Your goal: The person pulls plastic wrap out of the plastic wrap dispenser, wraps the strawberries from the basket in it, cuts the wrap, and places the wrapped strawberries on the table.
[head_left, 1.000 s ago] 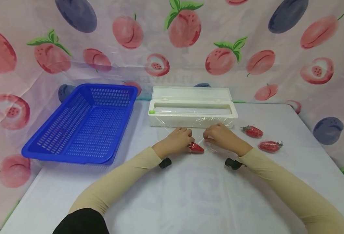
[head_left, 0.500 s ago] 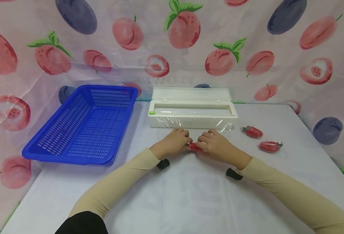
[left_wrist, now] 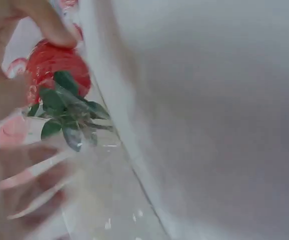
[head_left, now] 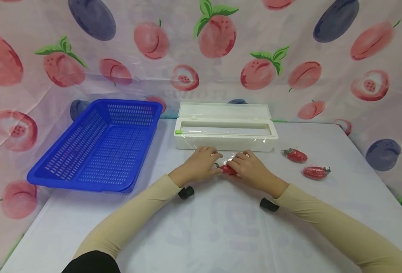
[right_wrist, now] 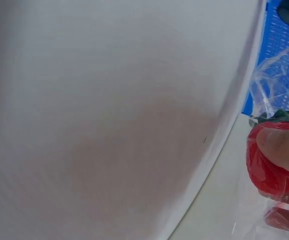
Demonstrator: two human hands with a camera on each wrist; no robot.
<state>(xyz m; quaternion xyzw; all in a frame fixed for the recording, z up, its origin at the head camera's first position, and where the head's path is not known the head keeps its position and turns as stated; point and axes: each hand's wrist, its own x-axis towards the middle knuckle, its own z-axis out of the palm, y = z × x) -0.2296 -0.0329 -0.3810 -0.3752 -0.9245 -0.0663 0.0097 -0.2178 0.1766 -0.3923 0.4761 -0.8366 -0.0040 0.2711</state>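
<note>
Between my hands a red strawberry with green leaves lies in clear film, its leafy end toward the left. My right hand grips it, the thumb pressed on its red side in the right wrist view. At the leafy end is my left hand, thumb and fingers spread apart. Those fingers are blurred in the left wrist view and pinch nothing that I can see. Right behind the hands stands a white cling film dispenser with its lid raised.
Two film-wrapped strawberries, a far one and a nearer one, lie on the white-covered table at the right. A blue perforated basket stands at the left. Behind hangs a fruit-print sheet.
My right hand has come left onto the strawberry. My left hand has loosened from it and spread its fingers, moving slightly left. The film no longer stretches up to the dispenser's front.
</note>
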